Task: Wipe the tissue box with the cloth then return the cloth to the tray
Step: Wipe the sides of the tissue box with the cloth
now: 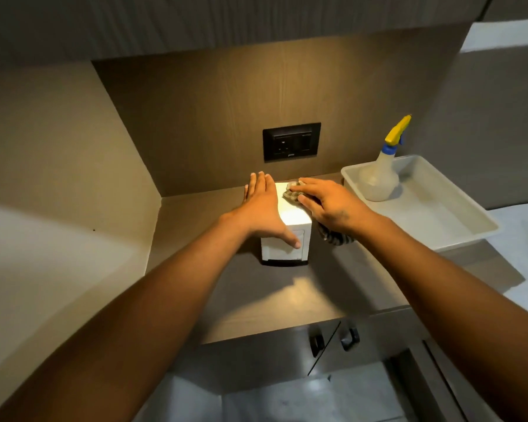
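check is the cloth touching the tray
Apart. The head view shows the cloth on the tissue box, with counter between it and the tray.

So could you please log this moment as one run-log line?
step: wiping | left hand: steadies tissue box | right hand: presses striped cloth on box top | tray: holds spray bottle

The left hand [264,208] hides the tissue box's [290,236] nine-o'clock side, the right hand [326,205] covers most of the cloth [293,193], and both elbows are cropped out at six o'clock.
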The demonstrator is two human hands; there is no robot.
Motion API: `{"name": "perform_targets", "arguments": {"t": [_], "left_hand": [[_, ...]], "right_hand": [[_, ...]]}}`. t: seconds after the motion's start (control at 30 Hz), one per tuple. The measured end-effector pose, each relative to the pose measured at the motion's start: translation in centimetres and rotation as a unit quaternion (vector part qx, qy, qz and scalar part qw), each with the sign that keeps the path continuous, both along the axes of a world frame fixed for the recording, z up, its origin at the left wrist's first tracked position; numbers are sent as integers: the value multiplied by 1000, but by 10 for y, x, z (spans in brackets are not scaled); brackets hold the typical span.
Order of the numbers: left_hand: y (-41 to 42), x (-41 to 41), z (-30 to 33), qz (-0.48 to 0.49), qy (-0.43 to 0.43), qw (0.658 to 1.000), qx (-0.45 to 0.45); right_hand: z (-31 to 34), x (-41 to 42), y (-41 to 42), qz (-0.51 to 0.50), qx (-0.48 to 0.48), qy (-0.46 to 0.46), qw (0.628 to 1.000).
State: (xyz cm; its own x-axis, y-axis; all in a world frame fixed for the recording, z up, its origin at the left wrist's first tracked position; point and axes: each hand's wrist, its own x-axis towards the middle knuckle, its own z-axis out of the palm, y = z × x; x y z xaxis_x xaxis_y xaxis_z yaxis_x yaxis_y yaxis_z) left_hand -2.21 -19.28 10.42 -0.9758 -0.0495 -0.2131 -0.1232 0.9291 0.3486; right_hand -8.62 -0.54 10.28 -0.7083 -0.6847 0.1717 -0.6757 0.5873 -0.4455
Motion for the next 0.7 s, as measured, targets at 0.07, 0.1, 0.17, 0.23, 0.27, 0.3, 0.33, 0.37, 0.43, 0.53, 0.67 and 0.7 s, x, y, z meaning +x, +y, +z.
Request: {"name": "perform_targets", "arguments": {"t": [0.07, 0.1, 0.17, 0.23, 0.27, 0.3, 0.33, 0.37, 0.43, 0.53, 0.67, 0.7], "left_hand": [[0, 1, -2, -10, 8, 1000, 2], [0, 1, -2, -13, 10, 1000, 1], [0, 0, -1, -15, 9, 1000, -3], [1, -1, 0, -12, 5, 1000, -7], [1, -1, 0, -10, 4, 1000, -9], [0, -1, -1, -8, 4, 1000, -10], [0, -2, -1, -8, 5, 1000, -10], [-1, -2, -2, -8, 8, 1000, -10], [-1, -1, -4, -10, 13, 1000, -8], [-2, -3, -7, -16, 16, 1000, -4], [-1, -3, -3, -21, 14, 1000, -6], [-1, -3, -3, -21, 13, 1000, -7]], "right_hand": [[-8, 7, 9, 11, 1, 29, 1000], [-11, 6, 12, 8, -5, 30, 999], [-10, -5, 10, -15, -7, 19, 1000], [-4, -19, 0, -53, 21, -1, 998], [-1, -24, -6, -61, 31, -8, 998], [0, -28, -10, -59, 32, -12, 998], [1, -29, -13, -49, 28, -10, 998], [1, -26, -12, -37, 23, -10, 999], [-4, -12, -2, -18, 1, -10, 1000], [-17, 20, 21, 16, -41, 20, 999], [-7, 14, 20, 15, -17, 27, 999], [-1, 7, 14, 11, 3, 24, 1000]]}}
